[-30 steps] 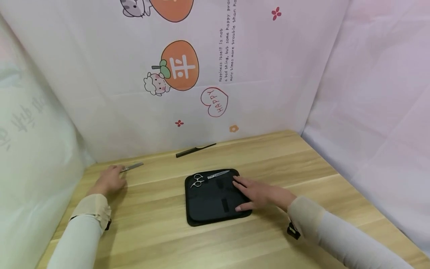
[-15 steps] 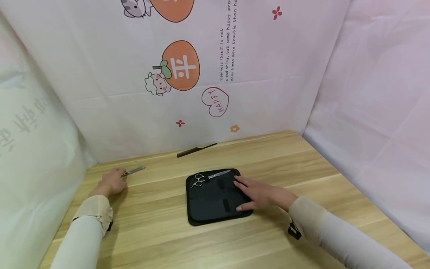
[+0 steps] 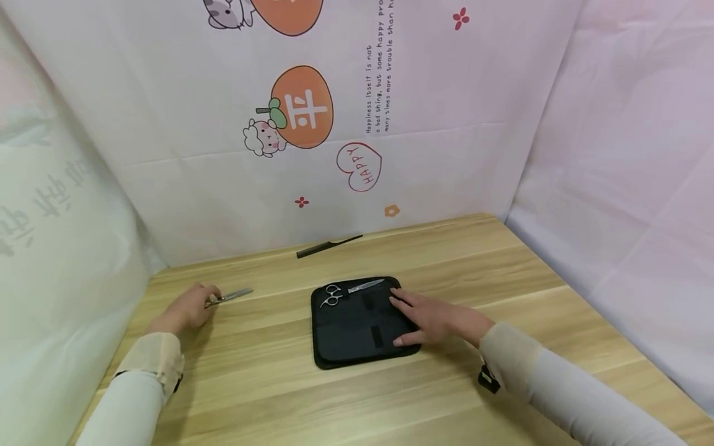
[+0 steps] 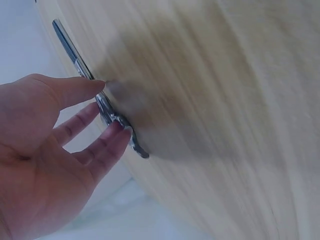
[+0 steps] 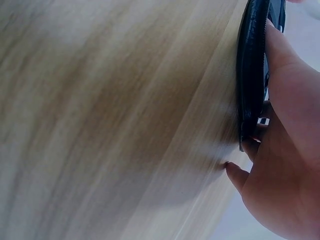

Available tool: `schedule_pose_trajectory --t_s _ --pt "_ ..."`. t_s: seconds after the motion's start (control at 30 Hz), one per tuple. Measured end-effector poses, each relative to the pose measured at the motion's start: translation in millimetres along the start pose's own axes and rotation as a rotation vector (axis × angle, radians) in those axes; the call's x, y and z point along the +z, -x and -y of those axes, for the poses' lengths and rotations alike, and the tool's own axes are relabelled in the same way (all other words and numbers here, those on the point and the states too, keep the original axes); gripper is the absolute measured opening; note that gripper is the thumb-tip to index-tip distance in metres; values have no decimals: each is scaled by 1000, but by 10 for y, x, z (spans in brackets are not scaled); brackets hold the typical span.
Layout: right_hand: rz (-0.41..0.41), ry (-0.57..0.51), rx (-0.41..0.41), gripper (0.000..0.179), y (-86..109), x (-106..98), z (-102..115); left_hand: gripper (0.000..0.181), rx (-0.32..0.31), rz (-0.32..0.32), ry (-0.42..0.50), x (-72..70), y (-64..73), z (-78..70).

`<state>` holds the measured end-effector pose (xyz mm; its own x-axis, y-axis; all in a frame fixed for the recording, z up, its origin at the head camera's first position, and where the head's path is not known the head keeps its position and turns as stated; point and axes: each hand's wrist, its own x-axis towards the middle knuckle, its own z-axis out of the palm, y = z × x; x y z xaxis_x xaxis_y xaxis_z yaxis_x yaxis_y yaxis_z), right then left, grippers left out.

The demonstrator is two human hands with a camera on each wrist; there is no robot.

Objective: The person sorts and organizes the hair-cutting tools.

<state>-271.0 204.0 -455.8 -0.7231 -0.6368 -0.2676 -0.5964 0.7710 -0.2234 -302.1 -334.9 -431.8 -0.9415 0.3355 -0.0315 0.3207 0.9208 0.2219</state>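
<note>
In the head view my left hand [image 3: 192, 306] pinches a pair of silver thinning scissors [image 3: 237, 295] by the handle end, at the left of the table. The left wrist view shows the toothed blade [image 4: 67, 44] pointing away, with thumb and fingertips around the handle part. My right hand [image 3: 432, 316] rests with spread fingers on the right side of a black zip case [image 3: 346, 337]. Along the case's far edge lies a second pair of silver scissors [image 3: 366, 285], a dark strap across its middle. The right wrist view has the case's zipped edge [image 5: 252, 70] beside that hand.
A black tail comb [image 3: 315, 250] lies at the back of the wooden table [image 3: 268, 396], close to the printed cloth wall [image 3: 223, 210]. More pale cloth hangs at the left [image 3: 61, 248] and right sides. A small black device [image 3: 488, 379] hangs at the right wrist.
My left hand has drawn the thinning scissors rightward and a little nearer, towards the case. The right hand stays on the case.
</note>
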Motion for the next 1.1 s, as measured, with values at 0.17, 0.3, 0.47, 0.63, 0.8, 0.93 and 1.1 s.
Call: schedule_pose_trajectory --t_s 0.17,0.3,0.47,0.63,0.8,0.93,1.1 --pt "3 -3 -5 100 1 -9 -5 18 12 17 17 22 33 -25" --pt "7 11 -4 101 -7 -13 -11 17 64 13 28 62 44 -48" --pt "7 10 -4 101 -6 -16 -3 18 70 9 8 72 77 -110" --pt "4 14 -6 100 -11 -4 0 19 34 7 -12 97 106 -141" --pt "2 12 -7 100 -11 -5 1 19 40 13 9 100 130 -204" --pt "4 8 -7 100 -7 -16 9 20 30 7 35 121 141 -227" --pt "4 2 -5 99 -1 -23 14 21 66 -28 21 155 137 -252"
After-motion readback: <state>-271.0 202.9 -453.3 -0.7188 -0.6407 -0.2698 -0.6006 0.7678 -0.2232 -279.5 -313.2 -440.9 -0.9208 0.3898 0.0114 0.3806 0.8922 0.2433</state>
